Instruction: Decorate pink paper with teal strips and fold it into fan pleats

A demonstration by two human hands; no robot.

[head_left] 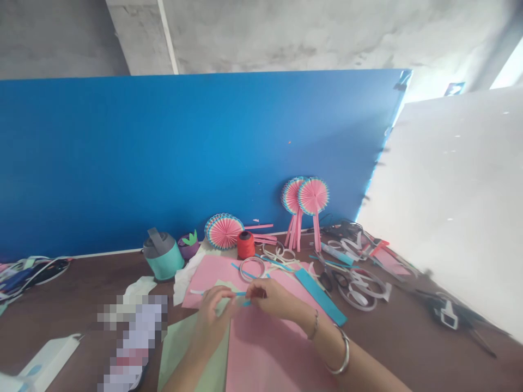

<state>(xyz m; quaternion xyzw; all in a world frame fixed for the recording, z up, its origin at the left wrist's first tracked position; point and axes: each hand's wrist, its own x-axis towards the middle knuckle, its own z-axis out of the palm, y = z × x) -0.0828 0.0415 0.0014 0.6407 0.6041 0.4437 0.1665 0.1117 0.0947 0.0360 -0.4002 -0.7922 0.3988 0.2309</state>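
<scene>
My left hand (216, 308) and my right hand (269, 296) are close together above the paper sheets. Between them runs a thin blue paper strip (240, 294), pinched in the fingers of both hands. Beneath my right hand lies a pink paper sheet (265, 354), and under my left forearm is a pale green sheet (192, 343). A roll of tape (241, 270) lies just beyond my fingers, with a red spool of thread (245, 246) behind it. To the right of my right hand is a wide blue paper piece (321, 296).
Pleated pink paper fans (314, 196) lean on the blue partition (163, 152); more fans (224, 232) rest farther left. A teal cup (164, 257) and purple pot (188, 249) stand at the back. Scissors (340, 280) and curled paper strips (359, 291) clutter the right.
</scene>
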